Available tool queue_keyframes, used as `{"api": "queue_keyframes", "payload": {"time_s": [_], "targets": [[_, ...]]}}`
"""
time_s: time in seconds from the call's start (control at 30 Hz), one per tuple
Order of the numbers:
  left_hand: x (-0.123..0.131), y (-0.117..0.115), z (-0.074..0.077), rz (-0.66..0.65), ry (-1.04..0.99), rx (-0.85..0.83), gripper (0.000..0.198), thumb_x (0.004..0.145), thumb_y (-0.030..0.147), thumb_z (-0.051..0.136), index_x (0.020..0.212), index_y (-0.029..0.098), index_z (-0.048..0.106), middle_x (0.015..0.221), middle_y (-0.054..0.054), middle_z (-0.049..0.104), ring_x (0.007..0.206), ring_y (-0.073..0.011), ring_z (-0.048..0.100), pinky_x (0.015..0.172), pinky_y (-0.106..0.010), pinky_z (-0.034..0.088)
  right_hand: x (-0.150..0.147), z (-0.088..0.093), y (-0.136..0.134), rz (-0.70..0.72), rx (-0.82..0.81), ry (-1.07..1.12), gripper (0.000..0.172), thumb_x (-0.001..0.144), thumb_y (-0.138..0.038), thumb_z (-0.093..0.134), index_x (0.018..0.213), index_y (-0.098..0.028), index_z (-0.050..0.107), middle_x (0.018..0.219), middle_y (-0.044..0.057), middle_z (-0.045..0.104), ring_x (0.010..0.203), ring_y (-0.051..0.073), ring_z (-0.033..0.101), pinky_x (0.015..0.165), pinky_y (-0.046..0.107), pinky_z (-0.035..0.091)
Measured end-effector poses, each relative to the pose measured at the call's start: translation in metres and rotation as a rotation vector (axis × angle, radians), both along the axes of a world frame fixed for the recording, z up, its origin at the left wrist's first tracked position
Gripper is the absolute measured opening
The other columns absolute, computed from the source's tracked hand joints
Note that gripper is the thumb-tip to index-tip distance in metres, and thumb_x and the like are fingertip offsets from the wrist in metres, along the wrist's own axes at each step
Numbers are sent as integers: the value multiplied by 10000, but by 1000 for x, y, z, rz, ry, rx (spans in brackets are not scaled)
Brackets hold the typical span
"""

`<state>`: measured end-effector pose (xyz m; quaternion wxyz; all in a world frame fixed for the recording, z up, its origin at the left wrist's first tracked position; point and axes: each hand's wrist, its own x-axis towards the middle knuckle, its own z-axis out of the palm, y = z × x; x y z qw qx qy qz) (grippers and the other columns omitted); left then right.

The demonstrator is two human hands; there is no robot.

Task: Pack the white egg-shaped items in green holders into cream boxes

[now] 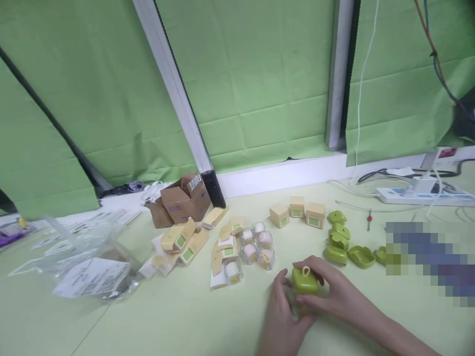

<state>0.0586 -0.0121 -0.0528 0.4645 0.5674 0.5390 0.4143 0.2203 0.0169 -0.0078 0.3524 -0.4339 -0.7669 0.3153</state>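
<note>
Near the front of the table, both hands are closed round a small container with a rounded green top [305, 281] and a cream loop on it. My right hand [326, 287] grips the green top from the right, fingers behind and thumb in front. My left hand [284, 314] wraps the left and lower side, where a see-through part shows; my palms hide most of it. To the right lie several loose green moulded pieces [360, 256], some petal-shaped. Left of the hands sit several clear plastic packs [250, 252] with whitish-pink pieces inside; one shows a cream loop.
Three small cream boxes [315, 215] stand behind the hands. Opened cream cartons [193, 247], a brown cardboard box [185, 200] and a clear plastic bag [111, 257] lie to the left. A power strip [397, 196], cables and a small red-handled tool [369, 219] are at right.
</note>
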Motion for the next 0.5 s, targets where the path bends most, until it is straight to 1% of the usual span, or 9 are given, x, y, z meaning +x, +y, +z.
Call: {"api": "queue_keyframes", "payload": {"time_s": [0.07, 0.13, 0.2, 0.27, 0.37, 0.43, 0.5], "targets": [[2, -1, -2, -11, -70, 1, 770, 587, 163, 727, 1263, 182, 359, 1184, -123, 495, 1080, -278, 460, 930, -357, 324, -4, 1, -2, 85, 38, -42, 340, 729, -213, 655, 1060, -259, 590, 984, 31, 618, 949, 225, 574, 812, 333, 478], [3, 0, -4, -25, -106, 7, 777, 592, 160, 719, 1268, 185, 337, 1188, -126, 494, 1071, -273, 474, 926, -349, 333, -6, 1, -4, 139, 56, -50, 364, 757, -207, 638, 1107, -269, 560, 1039, 40, 603, 1000, 229, 549, 852, 345, 459], [2, 2, -7, -29, -106, 10, 802, 592, 145, 704, 1286, 182, 303, 1191, -132, 488, 1069, -272, 481, 926, -346, 335, -8, 2, -6, 153, 61, -60, 354, 772, -203, 623, 1110, -263, 539, 1053, 45, 592, 996, 229, 541, 852, 353, 453], [2, 4, -10, -35, -80, 9, 832, 597, 131, 682, 1311, 172, 257, 1200, -138, 476, 1065, -267, 483, 928, -348, 336, -10, 2, -8, 156, 70, -94, 301, 784, -204, 605, 1075, -252, 543, 1013, 48, 589, 960, 235, 540, 821, 363, 458], [-2, 4, -12, -79, -9, -2, 862, 608, 116, 647, 1341, 152, 195, 1227, -150, 451, 1059, -258, 482, 929, -355, 337, -11, 0, -11, 208, 99, -160, 249, 833, -248, 548, 1082, -251, 538, 997, 59, 559, 946, 243, 519, 815, 386, 450], [-10, 0, -8, -154, 45, -25, 897, 608, 114, 640, 1362, 144, 154, 1268, -163, 421, 1053, -252, 483, 931, -363, 337, -11, 0, -12, 251, 97, -185, 263, 870, -289, 500, 1132, -264, 513, 1003, 60, 530, 954, 237, 508, 831, 392, 445], [-26, -3, 3, -231, 122, -10, 925, 604, 119, 647, 1375, 155, 138, 1311, -170, 391, 1036, -241, 488, 926, -367, 347, -10, 1, -14, 271, 78, -203, 260, 890, -315, 467, 1144, -275, 504, 1012, 59, 510, 966, 230, 505, 846, 390, 445]]}}
